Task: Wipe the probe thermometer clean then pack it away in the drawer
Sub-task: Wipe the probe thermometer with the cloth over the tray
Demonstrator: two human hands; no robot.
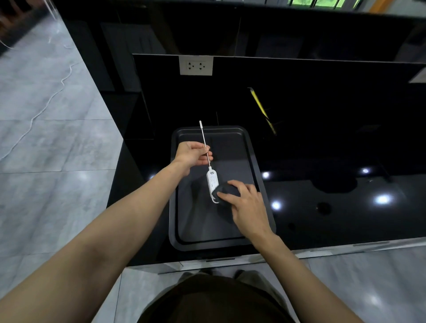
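- Your table [322,149] is glossy black; ceiling lights reflect off its right half.
- A dark baking tray [258,184] lies flat on it near your edge, long side running away from you.
- A yellow-handled tool [259,102] lies farther back, well apart from the tray.

A dim indoor scene seen through a wide-angle lens; straight lines bow outward toward the edges; the glossy black counter [334,138] swallows most detail and mirrors several small white ceiling lights as bright glare spots; the grey tiled floor [46,115] at left is evenly lit and paler; daylight shows at a window [322,2] along the top edge; soft shadows fall inside the dark tray [258,184]; the far corners look smeared and slightly blurred; the centre is fairly sharp.
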